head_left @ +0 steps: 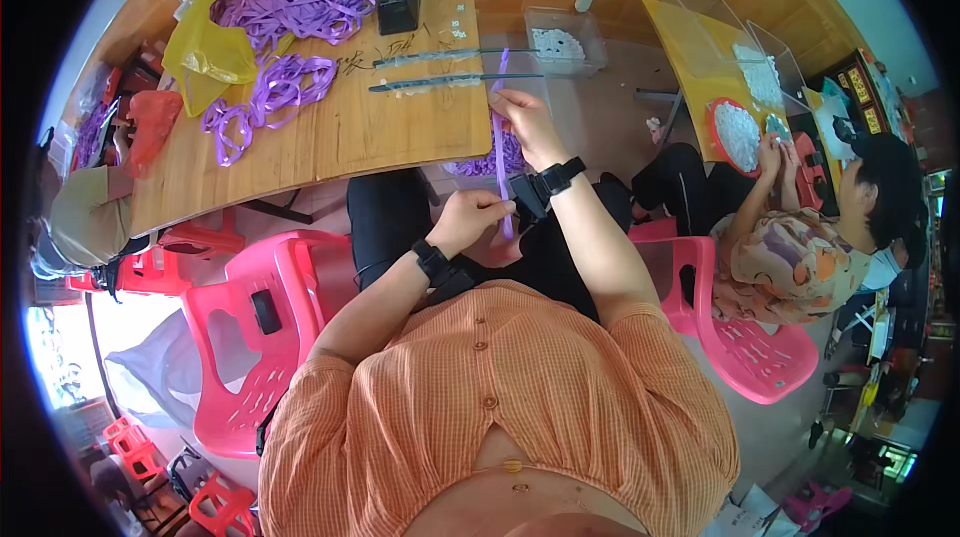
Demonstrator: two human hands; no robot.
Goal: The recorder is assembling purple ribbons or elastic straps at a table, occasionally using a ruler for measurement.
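Note:
A narrow strip of purple ribbon (pixel 501 159) runs upright between my two hands, just off the table's right edge. My right hand (pixel 532 125) pinches its upper part between thumb and fingers, and a short end sticks out above. Lower down, over my lap, my left hand (pixel 465 224) is closed with thumb and fingertip on the ribbon near its bottom end. Behind the strip, a heap of purple ribbon (pixel 475 166) shows below the table edge, partly hidden by my right hand. Two dark strips (pixel 428 83) with clear pieces along them lie across the table, jutting past its edge.
The wooden table (pixel 400 132) holds a black tape dispenser (pixel 399 2), loose purple ribbon (pixel 285 87) and a yellow bag (pixel 205 47) of ribbon. A clear bin (pixel 565 42) with white pieces stands beyond. On the right a person (pixel 800 247) sits at another table near a red-rimmed tray.

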